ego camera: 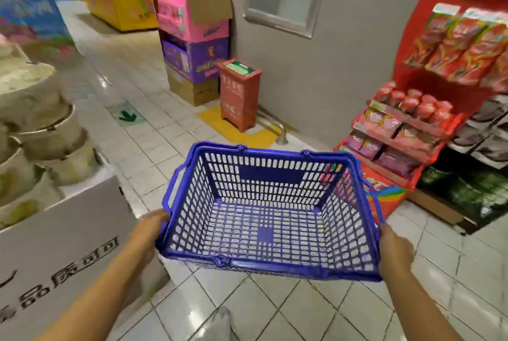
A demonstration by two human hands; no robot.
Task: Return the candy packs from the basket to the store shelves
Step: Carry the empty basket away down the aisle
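Observation:
I carry a blue plastic basket [272,266] in front of me above the tiled floor. Nothing lies inside it. My left hand [149,226] grips its left side near the rim. My right hand [394,250] grips its right side. Its two handles are folded down along the rim. To the right stands a red candy shelf [406,132] with red candy packs [467,49] on top, round red packs [415,103] in the middle and pink and purple packs [384,134] lower down.
A white carton [63,244] with stacked tubs stands close at the left. Ahead are piled pink and purple boxes [195,38], a small red box [239,93], a grey wall [343,66] and a yellow display [121,2]. Dark packs [483,132] fill shelves at the far right.

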